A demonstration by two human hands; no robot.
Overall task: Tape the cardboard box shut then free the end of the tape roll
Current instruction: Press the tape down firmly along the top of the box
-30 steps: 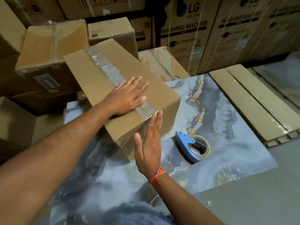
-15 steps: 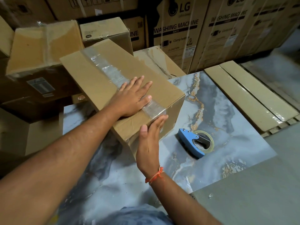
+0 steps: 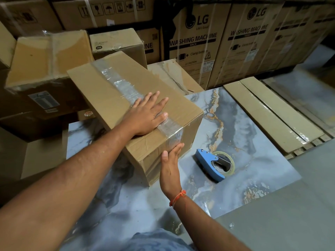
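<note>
A brown cardboard box [image 3: 174, 104] stands on a marbled blue-grey slab [image 3: 250, 138]. A strip of clear tape [image 3: 117, 82] runs along its closed top and down its near side. My left hand [image 3: 146, 115] lies flat on the top, fingers spread over the tape. My right hand [image 3: 171, 163], an orange thread at its wrist, presses its fingers flat against the taped near side. To the right of the box, a blue tape dispenser [image 3: 210, 163] with a roll of clear tape [image 3: 228, 163] lies on the slab; neither hand touches it.
Taped cartons [image 3: 45, 57] are stacked at the left and behind the box. Large washing machine cartons [image 3: 195, 42] wall off the back. Flat wrapped packs [image 3: 272, 113] lie at the right on a pallet. Grey floor [image 3: 290, 214] spreads at the lower right.
My right hand has come up against the box's near side and now presses on the tape there. My left hand has stayed flat on the top. The dispenser has not moved.
</note>
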